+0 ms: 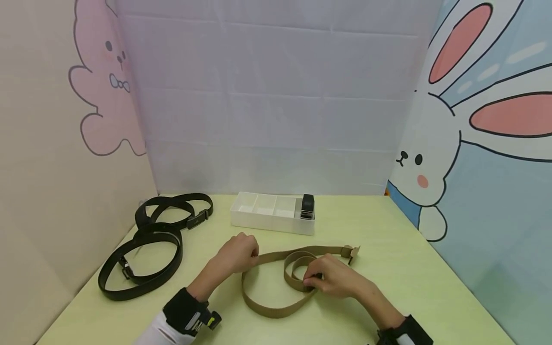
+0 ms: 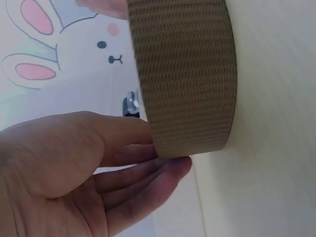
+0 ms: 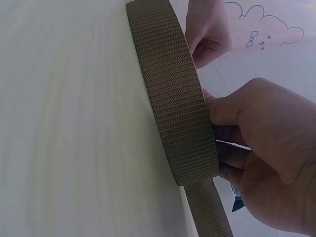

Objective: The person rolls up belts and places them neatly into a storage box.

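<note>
A tan woven webbing belt [image 1: 276,312] stands on edge on the table, part of it wound into a loose coil and part bowed out in a wide loop. Its metal buckle [image 1: 351,251] lies at the right end of the strap. My left hand [image 1: 236,254] pinches the strap at the left of the loop; the webbing [image 2: 185,74] hides its thumb tip in the left wrist view. With thumb and fingers, my right hand [image 1: 338,277] grips the coil at its right side. In the right wrist view the band [image 3: 173,94] covers those fingertips.
Two black belts lie coiled at the left, one [image 1: 200,196] behind the other [image 1: 125,293]. A white divided box [image 1: 271,224] stands at the back, holding a black and silver item [image 1: 307,207] in its right compartment. Printed cloth walls surround the pale yellow table [image 1: 379,225].
</note>
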Demonstrator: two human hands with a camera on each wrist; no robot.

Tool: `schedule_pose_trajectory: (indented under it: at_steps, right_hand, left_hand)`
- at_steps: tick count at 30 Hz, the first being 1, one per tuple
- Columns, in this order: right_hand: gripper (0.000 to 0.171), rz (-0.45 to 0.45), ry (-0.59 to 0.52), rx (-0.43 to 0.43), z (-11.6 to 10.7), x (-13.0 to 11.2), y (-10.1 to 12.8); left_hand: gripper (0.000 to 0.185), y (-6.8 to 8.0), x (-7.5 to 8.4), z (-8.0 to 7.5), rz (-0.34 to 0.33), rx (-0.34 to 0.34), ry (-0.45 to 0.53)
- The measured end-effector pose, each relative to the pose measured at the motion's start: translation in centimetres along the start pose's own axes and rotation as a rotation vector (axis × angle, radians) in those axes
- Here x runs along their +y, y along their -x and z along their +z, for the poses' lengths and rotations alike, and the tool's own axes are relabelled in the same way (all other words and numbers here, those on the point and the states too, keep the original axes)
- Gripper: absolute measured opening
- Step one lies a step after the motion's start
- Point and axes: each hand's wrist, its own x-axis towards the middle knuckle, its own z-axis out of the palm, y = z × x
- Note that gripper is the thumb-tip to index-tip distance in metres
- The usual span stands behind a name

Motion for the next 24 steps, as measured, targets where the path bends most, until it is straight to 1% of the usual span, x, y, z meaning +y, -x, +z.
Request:
schedule_pose_trajectory:
  at_steps: [2, 4, 7, 10, 13, 15, 17, 19, 22, 24]
  right_hand:
    - [0.011, 0.001, -0.001, -0.002, 0.0, 0.0, 0.0]
    - [0.011, 0.006, -0.002, -0.004, 0.0, -0.1, 0.0]
    - [0.011, 0.011, -0.002, -0.006, 0.0, 0.0, 0.0]
    - [0.011, 0.011, 0.0, -0.005, 0.1, 0.0, 0.0]
    - [0.011, 0.006, 0.007, -0.003, 0.1, 0.1, 0.0]
    - [0.012, -0.002, 0.012, 0.001, 0.2, 0.2, 0.0]
    - [0.012, -0.011, 0.014, 0.005, 0.2, 0.3, 0.1]
    - [0.012, -0.022, 0.013, 0.008, 0.2, 0.4, 0.0]
    - [0.013, -0.032, 0.002, 0.008, 0.2, 0.4, 0.0]
    - [0.013, -0.034, -0.003, 0.008, 0.2, 0.4, 0.0]
  left_hand:
    - [0.036, 0.9, 0.1, -0.4, -0.034, -0.012, 0.006]
    - [0.039, 1.6, 0.3, -0.8, -0.051, -0.021, 0.003]
    - [0.043, 2.2, 0.5, -1.2, -0.042, -0.025, 0.0]
    - [0.048, 2.2, 0.6, -1.3, -0.018, -0.017, 0.004]
    - [0.055, 1.4, 0.4, -0.8, 0.011, 0.012, 0.004]
    - [0.06, 0.5, 0.2, 0.0, 0.027, 0.037, -0.001]
    - [0.06, -0.5, 0.1, 0.8, 0.04, 0.064, -0.007]
    - [0.056, -1.6, 0.1, 1.6, 0.057, 0.089, -0.017]
    - [0.039, -2.8, 0.5, 2.5, 0.095, 0.108, -0.022]
    - [0.028, -3.3, 0.8, 2.8, 0.125, 0.11, -0.017]
